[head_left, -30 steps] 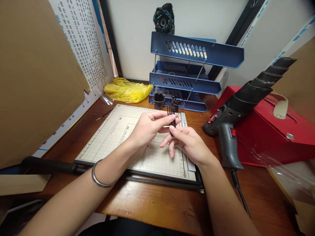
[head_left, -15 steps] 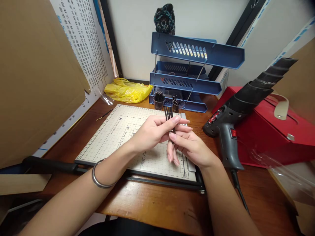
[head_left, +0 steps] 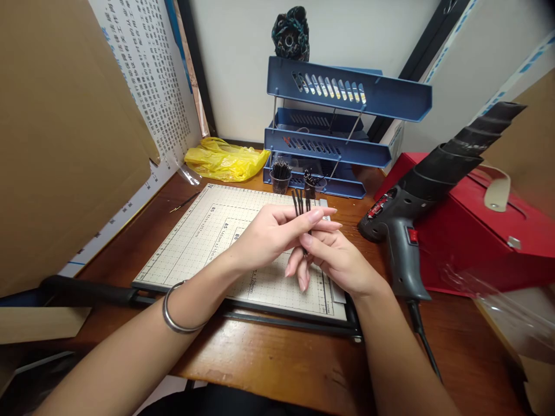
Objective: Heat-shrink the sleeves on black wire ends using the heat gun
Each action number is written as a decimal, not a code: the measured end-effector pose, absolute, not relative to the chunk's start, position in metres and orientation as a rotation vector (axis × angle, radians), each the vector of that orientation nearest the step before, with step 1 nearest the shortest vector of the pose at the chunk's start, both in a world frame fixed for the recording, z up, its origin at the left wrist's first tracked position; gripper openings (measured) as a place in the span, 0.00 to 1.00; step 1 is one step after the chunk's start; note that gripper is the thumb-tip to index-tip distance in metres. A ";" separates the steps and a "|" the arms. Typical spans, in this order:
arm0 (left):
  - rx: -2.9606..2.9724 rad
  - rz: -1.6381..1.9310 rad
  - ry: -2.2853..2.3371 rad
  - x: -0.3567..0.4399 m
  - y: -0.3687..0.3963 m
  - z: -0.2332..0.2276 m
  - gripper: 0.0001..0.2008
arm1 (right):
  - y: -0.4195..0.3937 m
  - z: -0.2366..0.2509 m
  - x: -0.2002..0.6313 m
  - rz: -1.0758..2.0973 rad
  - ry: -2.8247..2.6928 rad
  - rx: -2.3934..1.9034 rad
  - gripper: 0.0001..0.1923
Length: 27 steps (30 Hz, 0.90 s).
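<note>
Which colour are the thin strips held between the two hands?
The thin strips are black, seen best in the head view, where their upper ends stick up above the fingers.

The board (head_left: pixel 186 248) is carrying the printed labels B5, A5 and B6, with 257mm standing beside B5 and 210mm beside A5; another size is ending in mm. Chinese characters are covering the white sheet (head_left: pixel 147 69) at left, appearing too small to read.

Both forearms (head_left: pixel 130 358) reach forward and inward. The left hand (head_left: pixel 266 236) points its fingers (head_left: pixel 328 225) to the right, thumb (head_left: pixel 313 217) lying over them; the right hand (head_left: pixel 340 257), just below, keeps fingers bent and thumb pressed inward.
</note>
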<state>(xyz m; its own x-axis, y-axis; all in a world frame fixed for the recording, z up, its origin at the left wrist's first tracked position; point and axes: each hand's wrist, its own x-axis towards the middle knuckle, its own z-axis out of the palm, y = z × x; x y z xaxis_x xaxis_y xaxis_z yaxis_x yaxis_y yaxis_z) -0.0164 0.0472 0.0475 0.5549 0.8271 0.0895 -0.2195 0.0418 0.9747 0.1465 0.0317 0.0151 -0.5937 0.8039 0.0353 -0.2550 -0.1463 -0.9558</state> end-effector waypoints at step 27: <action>1.315 1.113 0.691 -0.016 0.053 0.045 0.13 | 0.032 0.020 0.147 1.733 -1.340 -0.772 0.22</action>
<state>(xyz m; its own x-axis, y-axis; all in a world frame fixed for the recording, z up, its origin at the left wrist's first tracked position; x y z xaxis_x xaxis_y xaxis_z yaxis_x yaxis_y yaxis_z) -0.0164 0.0526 0.0448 0.3617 0.9133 0.1873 -0.2375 -0.1040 0.9658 0.1475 0.0319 0.0199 -0.4971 0.8677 0.0043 -0.2223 -0.1226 -0.9672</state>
